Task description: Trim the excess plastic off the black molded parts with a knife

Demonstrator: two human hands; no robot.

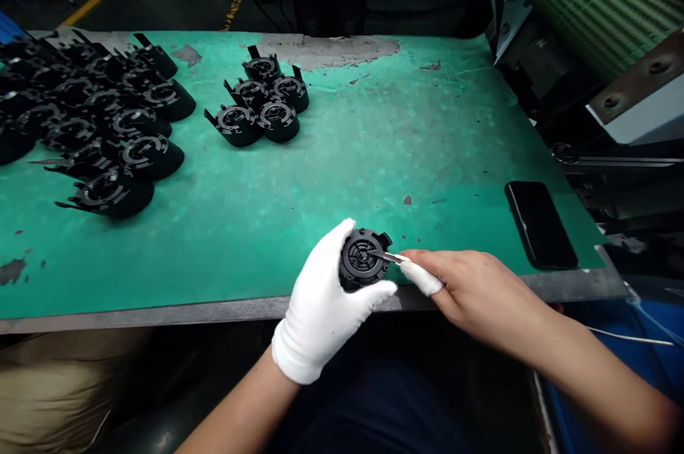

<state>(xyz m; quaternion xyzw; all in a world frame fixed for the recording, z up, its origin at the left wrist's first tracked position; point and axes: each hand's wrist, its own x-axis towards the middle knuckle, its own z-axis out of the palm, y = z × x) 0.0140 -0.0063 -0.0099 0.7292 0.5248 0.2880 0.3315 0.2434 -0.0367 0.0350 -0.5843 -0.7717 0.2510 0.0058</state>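
Observation:
My left hand (325,304), in a white glove, is wrapped round a round black plastic housing (353,265) near the table's front edge. The ringed face of the housing is turned up towards me. My right hand (464,279) is bare apart from a white cover on the thumb. Between its fingers it pinches a small metal blade (392,256), perhaps a trimming knife, whose handle is hidden in the hand. The blade's tip lies over the middle of the housing's face; whether it touches there I cannot tell.
Several similar black housings (278,119) stand grouped at mid-table, and a larger cluster (115,190) fills the left. A black phone (541,224) lies at the right on the green tabletop (363,169). A machine with a green ribbed belt (598,5) stands at the upper right.

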